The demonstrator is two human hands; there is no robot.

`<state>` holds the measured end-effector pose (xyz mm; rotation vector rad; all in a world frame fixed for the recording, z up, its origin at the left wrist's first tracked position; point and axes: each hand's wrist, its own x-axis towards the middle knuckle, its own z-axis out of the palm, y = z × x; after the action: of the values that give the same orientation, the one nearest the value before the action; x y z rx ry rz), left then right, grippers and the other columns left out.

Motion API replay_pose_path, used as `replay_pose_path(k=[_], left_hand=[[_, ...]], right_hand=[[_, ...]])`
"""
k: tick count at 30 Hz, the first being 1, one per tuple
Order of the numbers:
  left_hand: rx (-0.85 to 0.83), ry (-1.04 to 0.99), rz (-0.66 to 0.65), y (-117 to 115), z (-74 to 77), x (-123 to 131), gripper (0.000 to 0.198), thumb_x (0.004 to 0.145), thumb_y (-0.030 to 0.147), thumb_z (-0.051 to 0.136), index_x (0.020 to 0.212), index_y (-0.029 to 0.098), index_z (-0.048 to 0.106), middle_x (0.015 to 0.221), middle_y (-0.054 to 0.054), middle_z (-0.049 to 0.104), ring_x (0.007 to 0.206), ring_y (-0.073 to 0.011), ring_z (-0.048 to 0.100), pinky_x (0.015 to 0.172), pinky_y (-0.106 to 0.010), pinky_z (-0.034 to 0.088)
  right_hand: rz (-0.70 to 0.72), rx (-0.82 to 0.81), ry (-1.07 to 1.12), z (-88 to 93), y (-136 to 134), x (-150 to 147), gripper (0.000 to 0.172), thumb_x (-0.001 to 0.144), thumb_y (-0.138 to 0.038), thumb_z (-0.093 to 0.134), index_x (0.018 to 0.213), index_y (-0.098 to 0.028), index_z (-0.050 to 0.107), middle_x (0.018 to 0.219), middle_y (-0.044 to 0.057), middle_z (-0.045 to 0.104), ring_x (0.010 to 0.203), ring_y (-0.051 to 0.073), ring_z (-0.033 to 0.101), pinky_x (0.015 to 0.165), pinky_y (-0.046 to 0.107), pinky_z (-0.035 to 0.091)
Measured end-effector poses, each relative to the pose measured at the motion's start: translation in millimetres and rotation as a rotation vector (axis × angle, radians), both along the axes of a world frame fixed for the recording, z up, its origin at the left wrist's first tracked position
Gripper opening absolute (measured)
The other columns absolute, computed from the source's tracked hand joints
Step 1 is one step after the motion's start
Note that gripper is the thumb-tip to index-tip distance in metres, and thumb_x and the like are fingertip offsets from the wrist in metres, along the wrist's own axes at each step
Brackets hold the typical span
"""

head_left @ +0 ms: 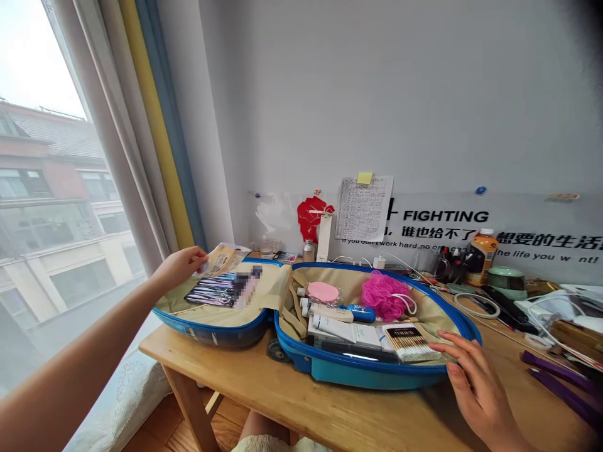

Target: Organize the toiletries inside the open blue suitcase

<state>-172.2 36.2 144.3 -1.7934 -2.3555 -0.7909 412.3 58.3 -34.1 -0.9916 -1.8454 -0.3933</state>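
A blue suitcase lies open, both halves spread flat. My left hand is closed on the edge of a clear plastic packet with a tan card, over the left half. Below that packet lies a set of dark, slim tools in a pouch, partly blurred out. My right hand holds nothing, fingers apart, at the right rim beside a pack of cotton swabs. The right half also carries a pink bath puff, a pink oval sponge, a white tube and a blue bottle.
The suitcase stands on a wooden table, its wheel near the front edge. To the right are purple scissors-like handles, cables, an orange bottle and a green-lidded jar. Curtains hang by the window at left.
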Motion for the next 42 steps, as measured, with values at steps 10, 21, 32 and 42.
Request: replay_pose_path(k=[10, 21, 32, 42], left_hand=[[0.150, -0.133, -0.406, 61.5, -22.1, 151.9, 0.019, 0.087, 0.030, 0.045, 0.090, 0.020, 0.061, 0.088, -0.003, 0.072, 0.077, -0.0151, 0.067, 0.071, -0.025, 0.051], [-0.040, 0.037, -0.785, 82.3, -69.1, 269.0, 0.016, 0.086, 0.016, 0.051, 0.094, 0.019, 0.065, 0.105, -0.005, 0.069, 0.098, -0.0168, 0.064, 0.089, -0.027, 0.049], [-0.259, 0.197, -1.001, 59.3, -72.7, 252.4, 0.040, 0.086, 0.014, 0.051, 0.122, 0.026, 0.063, 0.137, -0.002, 0.057, 0.123, -0.0181, 0.055, 0.106, -0.028, 0.040], [-0.217, 0.092, -0.254, 62.2, -56.6, 135.1, 0.045, 0.094, 0.032, 0.044, 0.136, 0.015, 0.050, 0.139, -0.016, 0.051, 0.125, -0.0304, 0.052, 0.106, -0.046, 0.039]], right_hand=[[0.002, 0.022, -0.010, 4.2, -3.1, -3.1, 0.037, 0.096, -0.046, 0.032, 0.098, -0.025, 0.062, 0.109, 0.008, 0.064, 0.102, 0.023, 0.062, 0.098, 0.046, 0.043], [0.000, -0.007, -0.004, 4.4, -5.5, -3.0, 0.036, 0.095, -0.045, 0.034, 0.098, -0.025, 0.063, 0.110, 0.007, 0.064, 0.104, 0.023, 0.062, 0.101, 0.045, 0.042], [-0.001, -0.014, 0.009, 3.8, -3.2, -2.0, 0.039, 0.095, -0.049, 0.033, 0.096, -0.025, 0.064, 0.110, 0.009, 0.064, 0.103, 0.023, 0.061, 0.100, 0.046, 0.042], [0.022, 0.058, -0.031, 5.4, -3.0, -5.2, 0.034, 0.096, -0.043, 0.033, 0.101, -0.025, 0.061, 0.111, 0.008, 0.063, 0.104, 0.023, 0.060, 0.098, 0.044, 0.042]])
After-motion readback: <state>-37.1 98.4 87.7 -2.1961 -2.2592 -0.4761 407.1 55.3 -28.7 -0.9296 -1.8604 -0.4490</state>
